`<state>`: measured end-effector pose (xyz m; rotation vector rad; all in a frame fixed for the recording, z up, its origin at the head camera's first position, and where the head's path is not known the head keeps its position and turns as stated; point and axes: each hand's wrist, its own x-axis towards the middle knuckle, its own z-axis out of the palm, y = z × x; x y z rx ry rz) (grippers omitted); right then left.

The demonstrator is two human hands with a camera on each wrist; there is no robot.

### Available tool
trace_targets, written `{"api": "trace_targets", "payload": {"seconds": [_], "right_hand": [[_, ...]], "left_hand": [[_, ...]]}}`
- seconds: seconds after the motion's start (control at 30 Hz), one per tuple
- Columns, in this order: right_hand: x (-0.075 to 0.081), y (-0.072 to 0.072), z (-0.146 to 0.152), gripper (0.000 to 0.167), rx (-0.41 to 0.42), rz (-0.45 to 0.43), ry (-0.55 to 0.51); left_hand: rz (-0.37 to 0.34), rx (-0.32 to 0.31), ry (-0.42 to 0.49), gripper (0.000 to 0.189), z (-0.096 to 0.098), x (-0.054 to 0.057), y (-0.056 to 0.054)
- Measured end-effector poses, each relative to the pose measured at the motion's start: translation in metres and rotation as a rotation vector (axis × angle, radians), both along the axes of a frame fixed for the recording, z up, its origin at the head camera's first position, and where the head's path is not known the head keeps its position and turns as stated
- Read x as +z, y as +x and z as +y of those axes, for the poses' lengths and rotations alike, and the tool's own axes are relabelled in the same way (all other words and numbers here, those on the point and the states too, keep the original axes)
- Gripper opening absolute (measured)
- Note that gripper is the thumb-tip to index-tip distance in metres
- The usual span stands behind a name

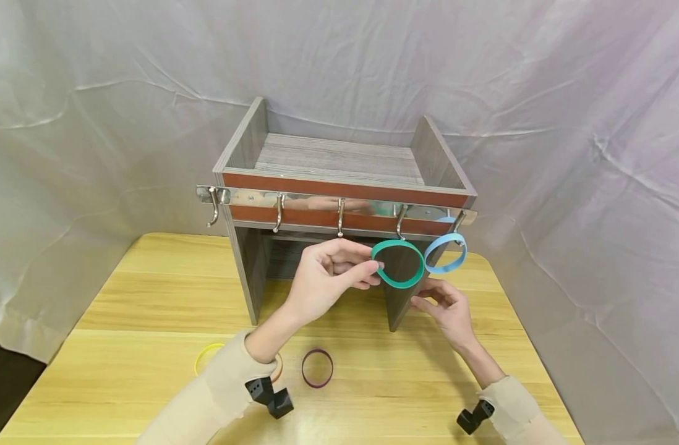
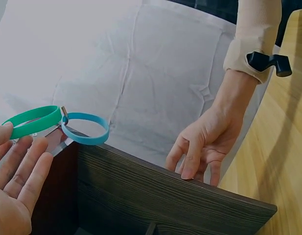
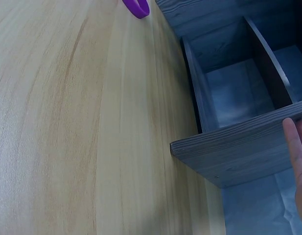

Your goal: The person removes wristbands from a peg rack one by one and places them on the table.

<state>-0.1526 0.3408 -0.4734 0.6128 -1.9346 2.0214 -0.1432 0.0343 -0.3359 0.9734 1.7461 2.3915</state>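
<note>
Partly in left grip (image 1: 329,271): green band (image 1: 401,285)

A curtained-off work booth, closer to a lab set than a home; pale, creased fabric (image 1: 339,62) hangs behind and along both sides of a wood-grain tabletop (image 1: 122,309); a small grey shelf unit (image 1: 339,154) stands against the backdrop; black devices (image 1: 261,390) sit at the person's wrists; the wider room is hidden.

Low in the head view, a sleeve (image 1: 219,383) partly covers a yellow band (image 1: 200,355) and an orange band (image 1: 281,367). The right wrist view's top edge crops 1 purple band (image 3: 137,10); its right edge, the right hand (image 3: 299,169).
</note>
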Motion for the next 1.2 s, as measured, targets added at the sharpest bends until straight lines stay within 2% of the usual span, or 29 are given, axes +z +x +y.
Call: {"api": "trace_targets", "payload": {"seconds": [0.23, 0.43, 0.7, 0.97, 1.2], "right_hand": [[0.001, 0.000, 0.000, 0.035, 0.006, 0.003, 0.013], [0.002, 0.000, -0.001, 0.036, 0.019, 0.004, -0.001], [0.000, -0.001, -0.001, 0.034, -0.001, -0.005, -0.012], [0.001, 0.000, 0.001, 0.035, 0.032, -0.015, -0.018], [0.001, 0.000, -0.001, 0.034, 0.021, -0.011, -0.014]], "left_hand": [[-0.021, -0.018, -0.022, 0.021, -0.002, -0.006, 0.006], [-0.030, -0.032, -0.032, 0.022, -0.006, -0.016, 0.011], [-0.053, -0.027, -0.062, 0.022, -0.013, -0.036, 0.011], [-0.132, -0.027, -0.098, 0.025, -0.017, -0.056, 0.013], [-0.209, -0.016, -0.116, 0.028, -0.019, -0.078, 0.015]]}}
